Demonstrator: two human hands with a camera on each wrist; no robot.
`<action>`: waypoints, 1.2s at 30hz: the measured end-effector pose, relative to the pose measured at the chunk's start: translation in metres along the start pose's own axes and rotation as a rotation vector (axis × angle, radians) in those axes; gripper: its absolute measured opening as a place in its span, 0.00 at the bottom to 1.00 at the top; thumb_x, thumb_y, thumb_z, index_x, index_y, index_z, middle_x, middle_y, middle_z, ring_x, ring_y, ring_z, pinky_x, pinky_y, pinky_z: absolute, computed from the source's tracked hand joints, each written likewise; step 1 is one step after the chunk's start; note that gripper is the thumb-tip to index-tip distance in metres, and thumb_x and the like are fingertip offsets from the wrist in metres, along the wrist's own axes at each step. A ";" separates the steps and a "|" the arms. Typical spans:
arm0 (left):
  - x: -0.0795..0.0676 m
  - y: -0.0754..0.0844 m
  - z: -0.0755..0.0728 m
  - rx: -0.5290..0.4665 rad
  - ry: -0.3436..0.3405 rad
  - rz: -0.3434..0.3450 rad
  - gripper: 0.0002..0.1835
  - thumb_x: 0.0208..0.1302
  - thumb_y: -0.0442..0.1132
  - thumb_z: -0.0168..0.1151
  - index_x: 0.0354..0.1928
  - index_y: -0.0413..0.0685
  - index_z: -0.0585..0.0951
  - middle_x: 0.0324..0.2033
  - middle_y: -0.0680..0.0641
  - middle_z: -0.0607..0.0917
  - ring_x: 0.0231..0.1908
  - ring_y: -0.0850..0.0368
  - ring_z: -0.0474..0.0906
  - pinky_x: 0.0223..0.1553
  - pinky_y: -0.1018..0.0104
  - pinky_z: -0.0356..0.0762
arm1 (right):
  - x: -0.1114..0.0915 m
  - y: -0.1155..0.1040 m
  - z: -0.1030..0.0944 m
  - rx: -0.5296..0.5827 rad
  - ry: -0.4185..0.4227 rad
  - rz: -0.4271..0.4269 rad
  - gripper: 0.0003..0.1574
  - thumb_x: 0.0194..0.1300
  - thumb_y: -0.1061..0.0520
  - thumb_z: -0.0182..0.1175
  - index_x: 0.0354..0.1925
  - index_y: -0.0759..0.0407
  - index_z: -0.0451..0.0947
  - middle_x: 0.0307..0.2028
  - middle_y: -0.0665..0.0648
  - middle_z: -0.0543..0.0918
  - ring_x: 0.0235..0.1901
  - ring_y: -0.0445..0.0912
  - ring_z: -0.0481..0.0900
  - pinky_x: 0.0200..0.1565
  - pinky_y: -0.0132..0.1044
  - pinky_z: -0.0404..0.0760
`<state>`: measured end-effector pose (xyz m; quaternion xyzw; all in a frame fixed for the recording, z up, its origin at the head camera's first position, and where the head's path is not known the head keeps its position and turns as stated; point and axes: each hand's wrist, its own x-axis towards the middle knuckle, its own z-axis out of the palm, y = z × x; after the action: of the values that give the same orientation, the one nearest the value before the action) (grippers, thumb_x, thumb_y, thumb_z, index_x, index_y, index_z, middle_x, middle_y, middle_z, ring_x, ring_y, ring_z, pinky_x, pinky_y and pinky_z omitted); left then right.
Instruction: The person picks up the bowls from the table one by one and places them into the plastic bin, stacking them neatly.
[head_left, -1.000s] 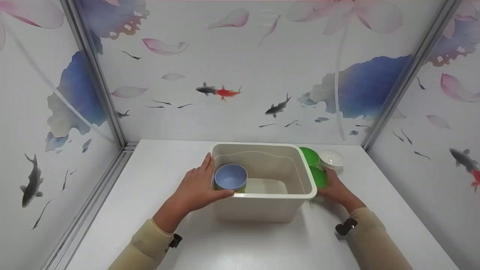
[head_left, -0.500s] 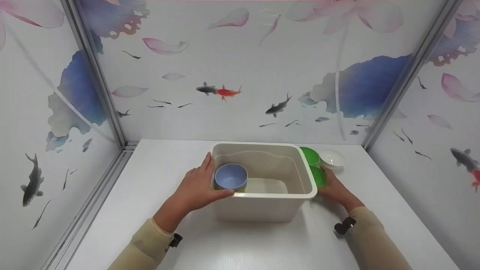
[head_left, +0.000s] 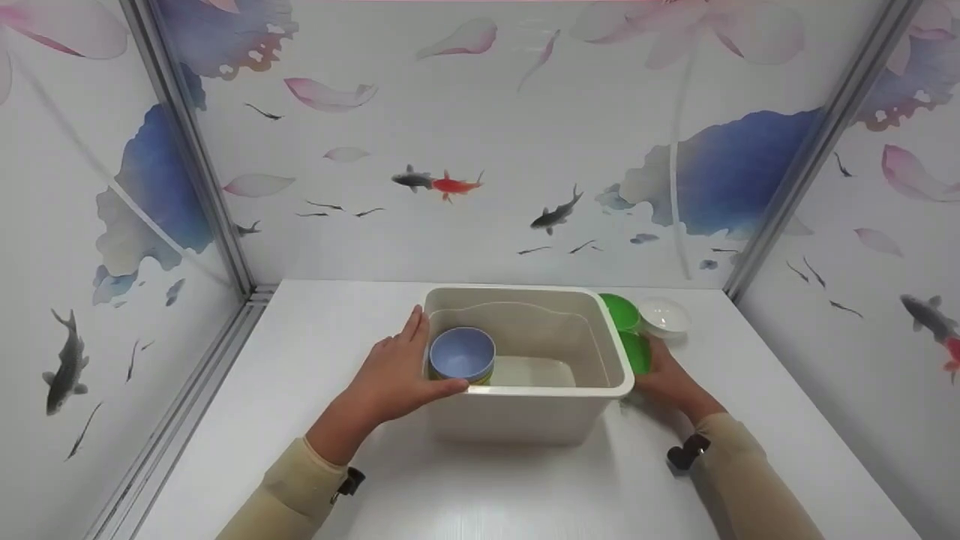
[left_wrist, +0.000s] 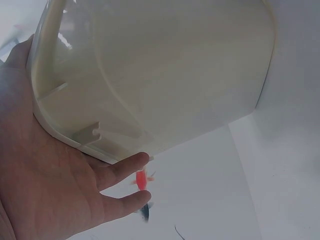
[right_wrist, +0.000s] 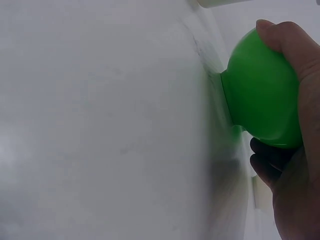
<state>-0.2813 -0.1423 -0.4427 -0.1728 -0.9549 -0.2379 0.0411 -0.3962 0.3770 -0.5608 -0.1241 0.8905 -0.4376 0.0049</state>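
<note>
A cream plastic bin (head_left: 517,420) stands on the white table. My left hand (head_left: 394,371) rests at its left front corner, thumb along the front rim and fingers extended against the left side. In the left wrist view two straight fingertips (left_wrist: 135,162) show beside the bin's outer wall. Inside the bin, at the left, a blue bowl (head_left: 463,354) sits on top of a yellow-green one. To the right of the bin, my right hand (head_left: 671,382) grips a green bowl (right_wrist: 265,90), thumb at its rim and fingers round its side. The bowl's foot is right at the tabletop.
Behind the gripped bowl, close to the bin's right wall, is another green bowl (head_left: 619,310). A clear white bowl (head_left: 665,318) stands to its right. Printed panels with metal corner posts enclose the table at the back and both sides.
Almost nothing differs. The right wrist has shifted very slightly to the left, with the hand still at the green bowl; the left hand and the bin stay where they were.
</note>
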 end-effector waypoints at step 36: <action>0.000 0.001 0.000 -0.016 0.006 -0.015 0.73 0.59 0.83 0.67 0.89 0.37 0.53 0.88 0.37 0.50 0.80 0.31 0.64 0.79 0.33 0.61 | -0.013 -0.014 -0.020 -0.082 0.041 -0.066 0.71 0.66 0.45 0.82 0.85 0.71 0.50 0.78 0.74 0.65 0.76 0.69 0.66 0.75 0.68 0.64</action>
<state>-0.2811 -0.1414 -0.4423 -0.1654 -0.9541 -0.2463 0.0410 -0.3832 0.3876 -0.5389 -0.1445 0.9030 -0.4032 -0.0330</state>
